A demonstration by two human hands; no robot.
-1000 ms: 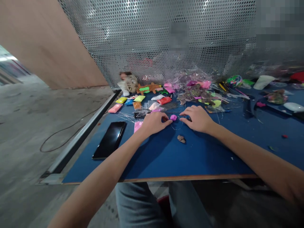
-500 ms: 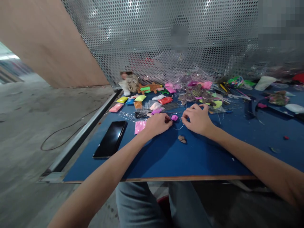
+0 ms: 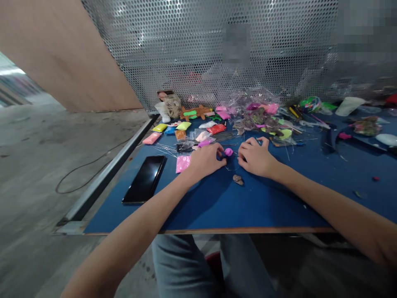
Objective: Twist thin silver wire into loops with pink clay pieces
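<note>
A small purple lump of clay (image 3: 228, 152) sits between my two hands, over the blue tabletop. A thin wire (image 3: 232, 169) curves below it, spanning the gap between my fingers. My left hand (image 3: 207, 159) is closed in a pinch at the wire's left side, its thumb toward the lump. On the other side my right hand (image 3: 256, 157) has its thumb and fingertips pressed together at the wire, knuckles raised. The exact grip points are too fine to make out. Just below lies a brownish-grey lump (image 3: 238, 179), touched by neither hand.
A black phone (image 3: 144, 179) lies left of my forearm, beside a pink packet (image 3: 183, 164). Several coloured clay packets, loose wires and a brown clay figure (image 3: 197, 111) crowd the back. Tangled scraps and plastic wrap (image 3: 254, 99) lie before the perforated metal panel (image 3: 198, 49).
Both hands stay almost in place, with small finger shifts. The wire loop around the purple clay, rounder before, now shows only its lower part. The view has shifted slightly.
</note>
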